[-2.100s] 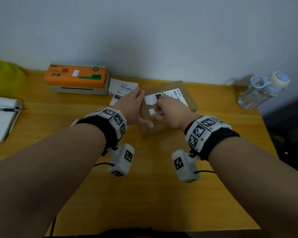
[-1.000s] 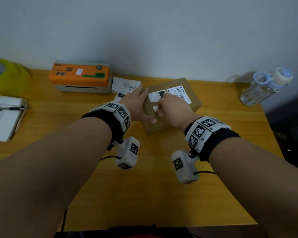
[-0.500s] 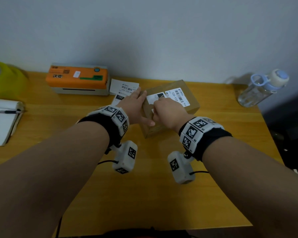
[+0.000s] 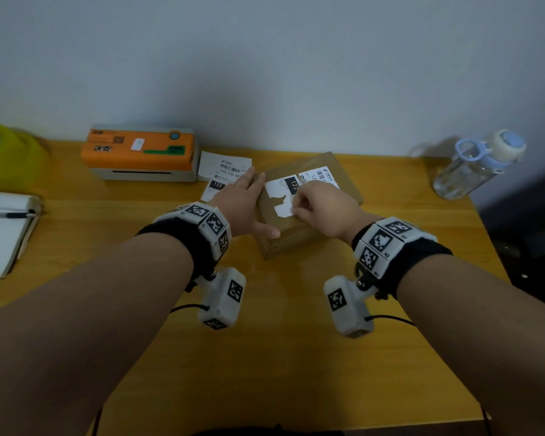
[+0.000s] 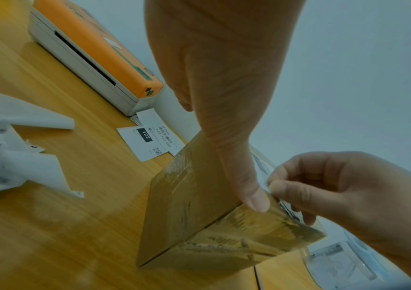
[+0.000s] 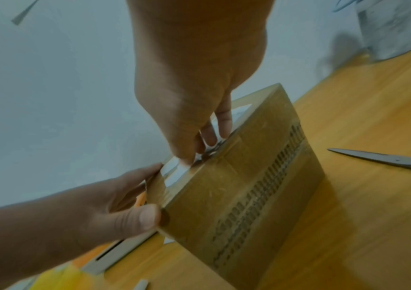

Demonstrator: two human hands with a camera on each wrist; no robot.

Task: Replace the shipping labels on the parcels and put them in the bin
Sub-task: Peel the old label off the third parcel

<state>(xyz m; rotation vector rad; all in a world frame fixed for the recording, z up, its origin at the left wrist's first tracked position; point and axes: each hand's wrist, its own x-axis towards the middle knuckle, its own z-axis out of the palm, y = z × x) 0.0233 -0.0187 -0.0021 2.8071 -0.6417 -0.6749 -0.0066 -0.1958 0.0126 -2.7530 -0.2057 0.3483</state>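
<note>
A brown cardboard parcel (image 4: 309, 215) lies on the wooden table, toward the back middle. On its top is a white shipping label (image 4: 280, 191) with a ragged, torn near edge. My right hand (image 4: 321, 209) pinches that torn edge between thumb and forefinger, seen close in the right wrist view, where the label (image 6: 172, 170) shows under the fingertips. My left hand (image 4: 246, 206) holds the parcel's left side: its thumb presses the near corner and its fingers lie along the far side. The left wrist view shows the parcel (image 5: 189, 196) under my left thumb.
An orange label printer (image 4: 139, 152) stands at the back left, with loose printed labels (image 4: 225, 168) beside it. Torn paper scraps (image 5: 13, 157) lie to the left. A water bottle (image 4: 475, 165) is at the right, a notebook (image 4: 0, 228) at the left edge, and scissors (image 6: 385, 159) right of the parcel.
My right hand has worked along the label's near edge, and more bare cardboard shows under the torn part. My left hand has stayed on the parcel's left side.
</note>
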